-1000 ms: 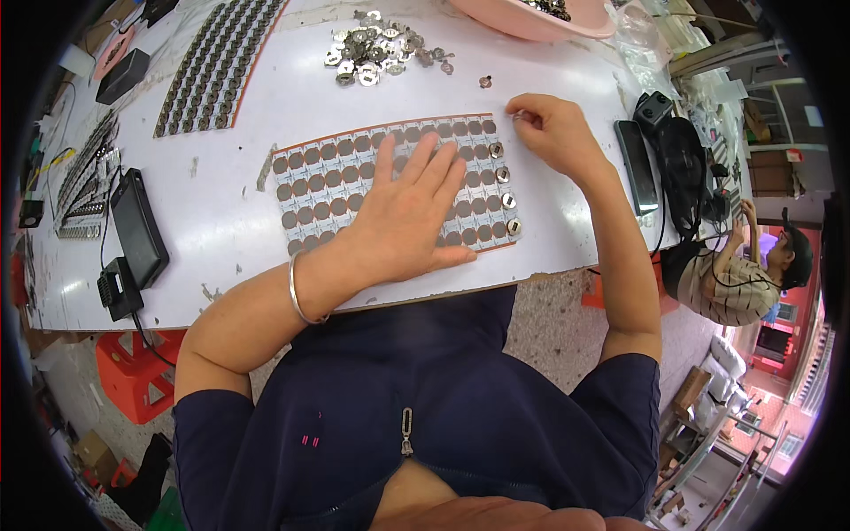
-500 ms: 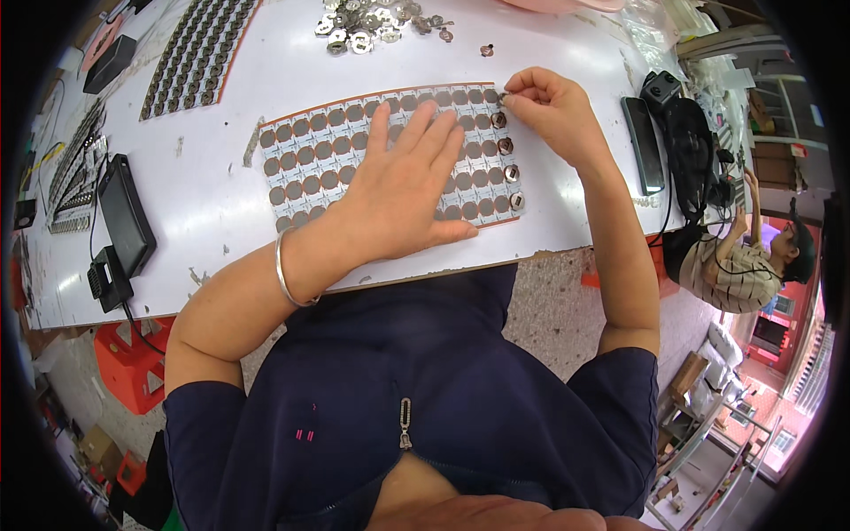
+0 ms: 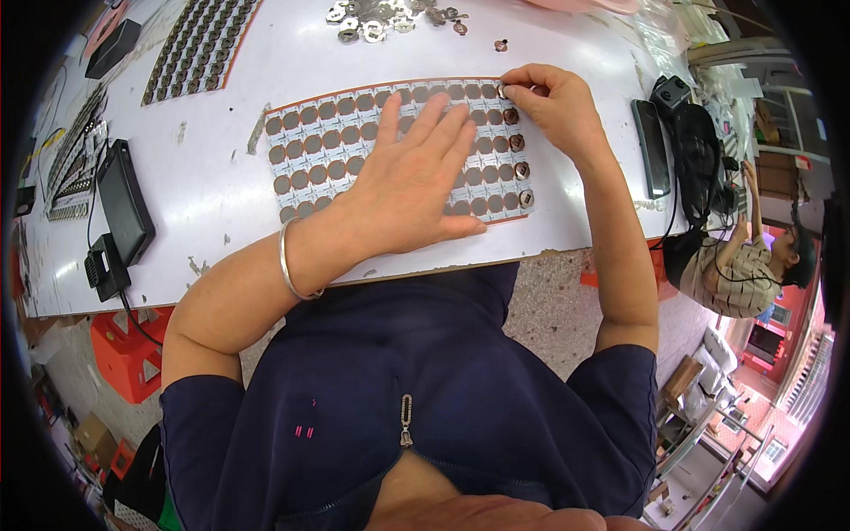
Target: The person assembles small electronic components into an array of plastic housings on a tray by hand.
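A panel of small white circuit boards (image 3: 312, 143), printed with rows of dark round pads, lies on the table. My left hand (image 3: 403, 181) rests flat across its middle with fingers spread, covering many of the pads. At the panel's far right corner, my right hand (image 3: 560, 108) pinches a small round metal clip (image 3: 503, 90) between thumb and forefinger, over the end pad. Fingertips partly cover that clip. Below it, similar metal clips (image 3: 517, 143) sit in a column down the panel's right edge.
Loose metal clips (image 3: 376, 25) lie heaped beyond the panel, with one stray clip (image 3: 501, 45) nearer. Another filled panel (image 3: 199, 53) is at far left. A black box (image 3: 127, 202) stands left, a phone (image 3: 651, 146) right. A person in a striped shirt (image 3: 730, 279) is at far right.
The view has shifted slightly. My right fingertips have come a little inward over the panel's corner pad with the metal clip. My left hand stays flat on the panel.
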